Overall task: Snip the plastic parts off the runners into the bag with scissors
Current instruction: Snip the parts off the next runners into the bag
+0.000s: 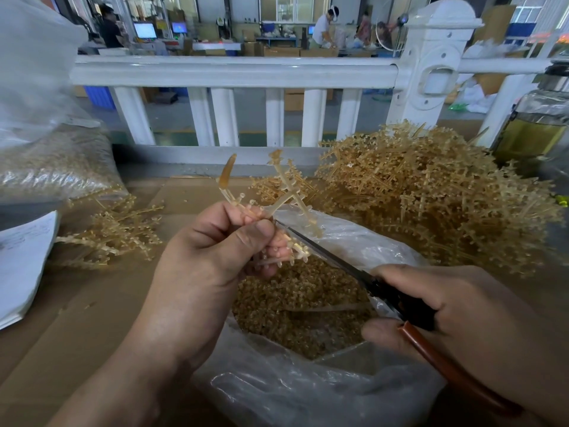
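Above the bag (pixel 354 241), our left hand (pixel 197 257) grips a runner (pixel 286 195). Our right hand (pixel 455 309) grips scissors (pixel 345 260) there, blades touching it.

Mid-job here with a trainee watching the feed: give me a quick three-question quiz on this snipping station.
1. True or false: the scissors are in the left hand.
2. Multiple choice: where does the biggest pile of runners lie? A) right of the bag B) inside the bag C) left of the bag
3. Short answer: what lies inside the bag?

Key:
1. False. The right hand grips them, and the left hand grips a runner.
2. A.
3. Small amber snipped parts.
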